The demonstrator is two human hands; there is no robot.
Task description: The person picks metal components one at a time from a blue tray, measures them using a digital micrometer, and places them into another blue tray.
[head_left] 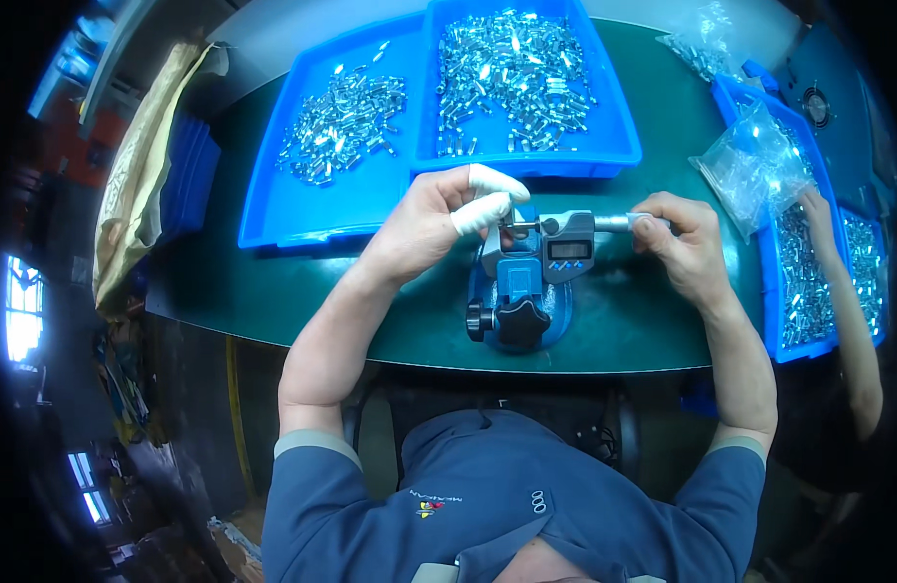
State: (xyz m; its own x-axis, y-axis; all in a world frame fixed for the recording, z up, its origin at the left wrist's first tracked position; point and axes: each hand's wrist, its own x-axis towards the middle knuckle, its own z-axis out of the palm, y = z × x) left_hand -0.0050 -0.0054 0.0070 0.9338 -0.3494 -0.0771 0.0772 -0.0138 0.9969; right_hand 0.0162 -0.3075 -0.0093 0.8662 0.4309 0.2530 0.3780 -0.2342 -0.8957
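A digital micrometer (569, 229) with a small display is clamped in a blue stand (551, 321) that has black knobs. My left hand (421, 222) has white covers on its thumb and index finger. Those two fingers pinch together at the measuring jaws, around a small shiny metal piece mostly hidden by the fingertips. On the other side my right hand (690, 248) is closed, thumb and fingers gripping the micrometer's thimble (616, 222).
Beyond the stand, a blue tray (317, 212) and another blue tray (614, 136) hold many small metal pieces. More blue bins (771, 316) stand at the right, with a clear plastic bag (750, 165). Another person's arm (850, 311) reaches there. Brown paper (138, 185) hangs left.
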